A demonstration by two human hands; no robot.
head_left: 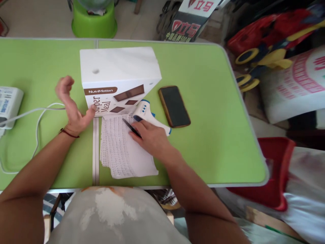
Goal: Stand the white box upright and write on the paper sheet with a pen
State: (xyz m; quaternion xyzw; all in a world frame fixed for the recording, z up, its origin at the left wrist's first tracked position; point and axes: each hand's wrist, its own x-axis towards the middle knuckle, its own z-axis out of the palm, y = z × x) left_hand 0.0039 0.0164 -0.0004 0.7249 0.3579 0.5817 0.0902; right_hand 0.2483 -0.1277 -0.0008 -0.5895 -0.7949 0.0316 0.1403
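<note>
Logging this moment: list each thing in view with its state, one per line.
Left hand: open, raised beside the box.
Right hand: holding a pen, resting on the sheets.
Box: closed, upright.
Paper sheets: fanned flat.
Phone: screen dark, face up.
Thermometer: lying down.

The right hand (149, 137) rests on a printed sheet (122, 149) on the green table (215, 135), holding a black pen (131, 128). The left hand (71, 105) hovers open, thumb touching a white box (116, 78). Just beyond the right hand lies a thermometer (149, 115), then a phone (174, 106).
</note>
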